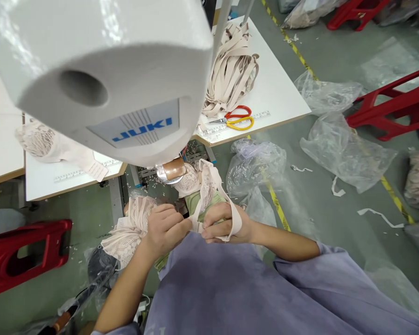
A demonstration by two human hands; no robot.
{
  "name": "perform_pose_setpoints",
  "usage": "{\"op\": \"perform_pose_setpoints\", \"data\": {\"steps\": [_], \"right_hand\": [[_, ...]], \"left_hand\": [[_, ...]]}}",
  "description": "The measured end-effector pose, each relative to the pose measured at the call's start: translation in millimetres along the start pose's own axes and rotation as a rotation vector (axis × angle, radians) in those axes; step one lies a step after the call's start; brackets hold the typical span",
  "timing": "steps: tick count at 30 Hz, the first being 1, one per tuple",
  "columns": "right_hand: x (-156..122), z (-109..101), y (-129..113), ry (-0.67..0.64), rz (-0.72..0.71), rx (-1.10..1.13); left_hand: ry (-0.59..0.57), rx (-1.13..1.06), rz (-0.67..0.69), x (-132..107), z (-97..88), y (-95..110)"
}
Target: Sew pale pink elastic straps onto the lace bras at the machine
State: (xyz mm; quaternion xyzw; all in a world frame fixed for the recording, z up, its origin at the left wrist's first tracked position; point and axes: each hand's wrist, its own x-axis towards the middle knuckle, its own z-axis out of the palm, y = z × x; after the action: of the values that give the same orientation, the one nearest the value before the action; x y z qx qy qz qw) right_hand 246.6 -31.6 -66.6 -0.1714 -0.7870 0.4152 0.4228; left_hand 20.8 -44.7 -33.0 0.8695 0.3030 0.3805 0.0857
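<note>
Close to my body, both hands grip a pale beige lace bra [209,184]. My left hand [168,228] is closed, pinching the end of a band. My right hand [225,223] is closed on the same band a short way to the right, and a loop of strap hangs round its fingers. The bra's lace part stretches forward to the sewing machine [125,88], whose white head hides much of the work area. More beige lace pieces [129,228] hang in a bunch left of my left hand. Green cloth [193,202] lies under the bra.
Scissors [235,120] with red and yellow handles lie on the right white table [282,93], near a pile of beige straps [230,74]. A lace piece [42,142] rests on the left table. Red stools [401,104] and clear plastic bags [345,144] stand about the floor.
</note>
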Motion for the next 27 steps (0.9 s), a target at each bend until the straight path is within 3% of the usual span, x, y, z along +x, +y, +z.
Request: {"op": "perform_pose_setpoints", "data": {"steps": [9,21,27], "right_hand": [[8.3,2.7,-4.2,0.120,-0.164,0.029],[14.9,2.9,-10.4,0.118,-0.196,0.048],[15.4,2.3,-8.8,0.122,-0.184,0.057]], "left_hand": [[0.002,-0.002,0.005,1.0,-3.5,3.4],[0.005,0.020,-0.019,-4.0,-5.4,7.1],[0.024,0.078,0.035,1.1,-7.4,8.9]]}}
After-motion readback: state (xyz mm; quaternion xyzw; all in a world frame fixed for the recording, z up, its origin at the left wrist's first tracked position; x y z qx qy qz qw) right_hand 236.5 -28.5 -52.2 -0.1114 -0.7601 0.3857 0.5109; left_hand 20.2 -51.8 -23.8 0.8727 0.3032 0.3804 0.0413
